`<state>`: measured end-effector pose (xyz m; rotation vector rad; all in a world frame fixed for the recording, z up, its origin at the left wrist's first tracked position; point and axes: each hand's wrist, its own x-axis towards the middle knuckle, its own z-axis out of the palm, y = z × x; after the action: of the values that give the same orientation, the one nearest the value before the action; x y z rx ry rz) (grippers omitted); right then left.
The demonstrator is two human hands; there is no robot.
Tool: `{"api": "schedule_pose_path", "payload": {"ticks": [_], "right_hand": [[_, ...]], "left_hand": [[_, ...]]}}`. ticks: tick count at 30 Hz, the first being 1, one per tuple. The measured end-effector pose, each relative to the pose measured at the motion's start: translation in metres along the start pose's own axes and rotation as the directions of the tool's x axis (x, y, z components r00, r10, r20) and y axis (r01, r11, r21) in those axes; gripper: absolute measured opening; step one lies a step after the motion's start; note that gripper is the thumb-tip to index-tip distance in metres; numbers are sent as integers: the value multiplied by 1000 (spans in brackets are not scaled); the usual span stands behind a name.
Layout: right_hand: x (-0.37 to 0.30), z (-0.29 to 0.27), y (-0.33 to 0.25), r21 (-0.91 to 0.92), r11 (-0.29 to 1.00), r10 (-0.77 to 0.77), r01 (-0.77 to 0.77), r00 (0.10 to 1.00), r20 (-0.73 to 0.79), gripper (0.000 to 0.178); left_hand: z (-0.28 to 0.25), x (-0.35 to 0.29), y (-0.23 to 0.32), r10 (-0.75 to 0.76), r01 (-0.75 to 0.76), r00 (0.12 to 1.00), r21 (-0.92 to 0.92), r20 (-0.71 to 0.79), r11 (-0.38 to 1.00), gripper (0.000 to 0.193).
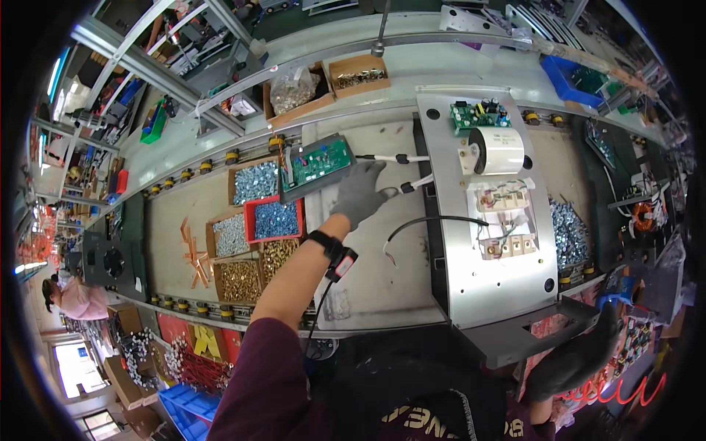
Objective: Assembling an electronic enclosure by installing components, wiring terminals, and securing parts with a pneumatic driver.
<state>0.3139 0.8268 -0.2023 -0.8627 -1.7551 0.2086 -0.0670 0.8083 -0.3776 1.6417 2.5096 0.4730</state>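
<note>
The green board sits in a grey tray, tilted, on the workbench just right of the screw boxes. The left hand, in a grey glove, reaches out beside its right edge; the fingers are curled over a white cable that runs from the board toward the metal panel. The hand seems to pinch that cable, though the glove hides the fingertips and I cannot tell how firm the hold is. A black band with a small red device is strapped at the wrist.

The right hand, in a dark glove, is low at the right, by the corner of the dark frame under the panel; it is blurred there, and whether it grasps anything cannot be told.

On the panel lie a small green board, a white cylinder and a block of terminals. A black wire loops across the bench toward it. Left of the tray stand boxes of silver screws, a red bin of blue-grey ones, and brass parts. Copper strips lie further left.
</note>
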Motion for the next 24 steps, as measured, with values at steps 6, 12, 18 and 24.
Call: {"api": "schedule_pose_path", "payload": {"ticks": [6, 12, 18, 24], "right_hand": [[-1, -1, 3, -274, 945, -53, 179, 910, 412, 53], [35, -19, 96, -256, 943, -107, 215, 920, 377, 48], [97, -35, 125, -54, 537, 765, -842, 458, 453, 49], [193, -20, 270, -70, 852, 371, -519, 503, 781, 42]], "left_hand": [[59, 49, 33, 49, -44, 964, -24, 261, 999, 70], [70, 0, 107, -217, 432, 840, -372, 497, 822, 54], [74, -42, 138, -217, 439, 843, -396, 492, 807, 61], [73, -89, 179, 66, 383, 696, -447, 715, 808, 52]]}}
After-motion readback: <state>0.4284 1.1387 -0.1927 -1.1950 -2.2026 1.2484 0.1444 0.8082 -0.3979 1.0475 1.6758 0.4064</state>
